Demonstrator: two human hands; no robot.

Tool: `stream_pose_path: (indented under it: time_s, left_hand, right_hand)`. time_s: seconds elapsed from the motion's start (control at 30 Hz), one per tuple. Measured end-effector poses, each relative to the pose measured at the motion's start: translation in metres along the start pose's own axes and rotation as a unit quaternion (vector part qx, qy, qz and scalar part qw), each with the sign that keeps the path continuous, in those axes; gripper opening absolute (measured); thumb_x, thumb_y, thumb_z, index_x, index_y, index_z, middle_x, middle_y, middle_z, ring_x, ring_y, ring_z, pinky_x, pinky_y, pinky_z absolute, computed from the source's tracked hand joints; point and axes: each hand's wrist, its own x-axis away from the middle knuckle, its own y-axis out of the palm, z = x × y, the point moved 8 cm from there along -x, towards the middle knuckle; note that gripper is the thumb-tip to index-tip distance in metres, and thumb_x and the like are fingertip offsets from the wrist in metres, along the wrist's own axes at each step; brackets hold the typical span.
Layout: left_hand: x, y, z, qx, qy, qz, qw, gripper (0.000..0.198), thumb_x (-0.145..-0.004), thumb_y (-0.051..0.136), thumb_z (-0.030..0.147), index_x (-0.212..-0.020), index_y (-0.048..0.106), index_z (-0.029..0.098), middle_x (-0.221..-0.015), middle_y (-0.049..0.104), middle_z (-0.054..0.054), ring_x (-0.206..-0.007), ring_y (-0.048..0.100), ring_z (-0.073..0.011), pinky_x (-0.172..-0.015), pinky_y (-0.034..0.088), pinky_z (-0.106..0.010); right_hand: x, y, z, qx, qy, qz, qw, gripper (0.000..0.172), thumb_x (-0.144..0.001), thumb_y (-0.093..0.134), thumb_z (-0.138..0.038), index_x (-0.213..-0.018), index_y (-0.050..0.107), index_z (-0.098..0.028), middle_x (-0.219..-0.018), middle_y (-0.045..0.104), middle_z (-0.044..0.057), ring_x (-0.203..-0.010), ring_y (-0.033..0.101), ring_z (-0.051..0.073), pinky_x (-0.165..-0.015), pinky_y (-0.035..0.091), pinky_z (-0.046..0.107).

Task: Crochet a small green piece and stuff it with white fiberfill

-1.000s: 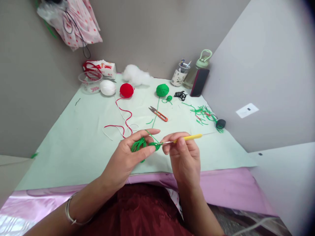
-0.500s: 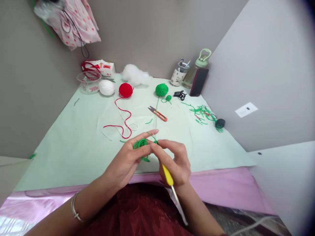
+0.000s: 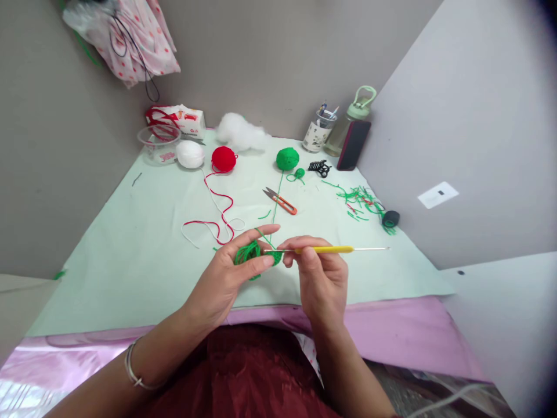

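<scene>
The crochet hook [image 3: 324, 250] — pointing down before — lies level, pinched by the right hand [image 3: 322, 280]; left hand [image 3: 230, 276] grips green yarn [image 3: 249, 254].

Crochet hook [image 3: 331, 249]: yellow plastic handle, bare metal shaft. Green yarn piece [image 3: 255, 255]: fuzzy, matt. Desk [image 3: 130, 261] cover: pale green, matt, smooth. Near edge: glossy pink sheet [image 3: 413, 331]. Far stuffing [image 3: 241, 133]: white, fluffy.

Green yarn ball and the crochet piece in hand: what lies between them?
In the head view, a green strand runs from the green yarn ball to the crochet piece, crossing orange snips.
</scene>
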Motion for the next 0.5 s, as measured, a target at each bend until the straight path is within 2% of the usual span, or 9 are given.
stream_pose_path:
  time_s: [0.13,0.27,0.4,0.5]
  left_hand:
    - [0.000,-0.004,0.003,-0.029,0.020,0.007,0.999,0.038,-0.083,0.086,0.029,-0.119,0.082,0.038,-0.089,0.061,0.004,-0.080,0.052,-0.0087,-0.076,0.040,-0.021]
    - [0.000,-0.008,0.010,-0.096,0.069,0.021,0.993,0.039,-0.087,0.083,0.027,-0.123,0.080,0.040,-0.091,0.064,0.004,-0.083,0.056,-0.0097,-0.081,0.042,-0.022]
    - [0.002,-0.011,0.013,-0.153,0.106,0.050,0.981,0.041,-0.086,0.085,0.030,-0.126,0.079,0.038,-0.091,0.066,0.004,-0.082,0.057,-0.0101,-0.082,0.045,-0.022]
    - [0.001,-0.012,0.009,-0.102,0.091,0.061,0.989,0.049,-0.082,0.089,0.031,-0.130,0.077,0.035,-0.086,0.068,0.005,-0.077,0.058,-0.0089,-0.079,0.047,-0.020]
  right_hand:
    - [0.001,-0.002,-0.006,-0.006,-0.006,0.001,1.000,0.023,-0.108,0.056,-0.028,-0.102,0.078,-0.025,-0.096,0.079,0.003,-0.074,0.070,0.013,-0.070,0.058,0.029]
    - [0.005,0.001,-0.023,0.122,-0.083,-0.006,0.989,0.024,-0.108,0.052,-0.021,-0.108,0.076,-0.025,-0.097,0.079,0.004,-0.075,0.072,0.015,-0.071,0.060,0.032]
    - [0.015,0.017,-0.036,0.255,-0.220,-0.052,0.940,0.029,-0.105,0.054,-0.013,-0.124,0.072,-0.026,-0.103,0.079,0.006,-0.089,0.074,0.019,-0.077,0.062,0.035]
    - [0.023,0.028,-0.036,0.365,-0.304,-0.067,0.877,0.033,-0.101,0.060,-0.011,-0.127,0.072,-0.026,-0.109,0.077,0.008,-0.099,0.074,0.021,-0.082,0.063,0.035]
